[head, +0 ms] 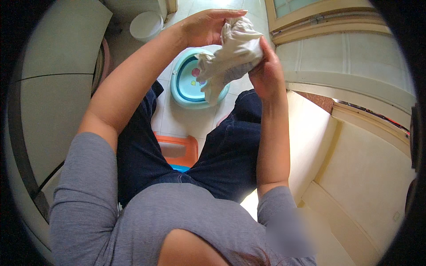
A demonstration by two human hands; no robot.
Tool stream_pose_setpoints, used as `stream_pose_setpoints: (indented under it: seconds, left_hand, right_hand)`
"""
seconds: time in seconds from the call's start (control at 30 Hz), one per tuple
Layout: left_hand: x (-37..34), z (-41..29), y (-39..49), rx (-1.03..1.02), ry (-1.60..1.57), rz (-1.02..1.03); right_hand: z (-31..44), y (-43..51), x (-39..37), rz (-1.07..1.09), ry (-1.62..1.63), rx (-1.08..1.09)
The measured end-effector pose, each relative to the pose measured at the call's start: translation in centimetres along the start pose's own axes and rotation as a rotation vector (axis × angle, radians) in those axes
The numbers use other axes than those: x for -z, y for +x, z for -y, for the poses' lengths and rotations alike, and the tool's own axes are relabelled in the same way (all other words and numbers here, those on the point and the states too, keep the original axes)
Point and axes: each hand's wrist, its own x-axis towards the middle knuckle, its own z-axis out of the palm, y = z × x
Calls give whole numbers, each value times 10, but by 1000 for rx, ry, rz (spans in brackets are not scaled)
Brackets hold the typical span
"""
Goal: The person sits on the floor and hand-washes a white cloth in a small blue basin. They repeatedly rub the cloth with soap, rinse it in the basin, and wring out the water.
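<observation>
A crumpled white cloth hangs between my two hands, above a light-blue plastic basin on the tiled floor. My left hand is at the cloth's upper left edge, with the thumb stretched along its top and the other fingers partly hidden. On the right side, my right hand grips the cloth, thumb on top and fingers behind it. The cloth's lower end droops over the basin's right part. Inside the basin, small coloured pictures show on the bottom.
An orange and blue plastic stool is below me, between my legs. A white bucket stands beyond my left forearm. A pale cabinet or appliance is at the left. Wooden-framed door parts and a pale wall lie to the right.
</observation>
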Motion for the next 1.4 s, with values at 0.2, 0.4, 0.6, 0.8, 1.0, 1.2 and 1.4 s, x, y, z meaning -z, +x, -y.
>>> stream_pose_setpoints:
  seconds: [0.2, 0.4, 0.6, 0.8, 1.0, 1.2, 1.4]
  left_hand:
    - [-4, 8, -3, -20, 62, 69]
    - [-7, 14, -2, -16, 102, 64]
    - [1, 29, -4, -35, 693, 72]
    - [10, 61, -4, -306, 1150, -12]
    - [23, 43, -2, -231, 838, -75]
    - [7, 21, -15, -119, 634, -159]
    - [46, 24, -18, 198, 1133, 179]
  right_hand:
    - [8, 5, 6, -33, 326, -11]
    - [9, 10, 8, -103, 382, 48]
    - [16, 14, 23, -152, 439, 203]
    - [15, 18, 34, -93, 557, 191]
    - [25, 11, 38, -273, 215, 411]
    - [21, 11, 31, -291, 85, 416]
    - [14, 30, 57, -256, 290, 326]
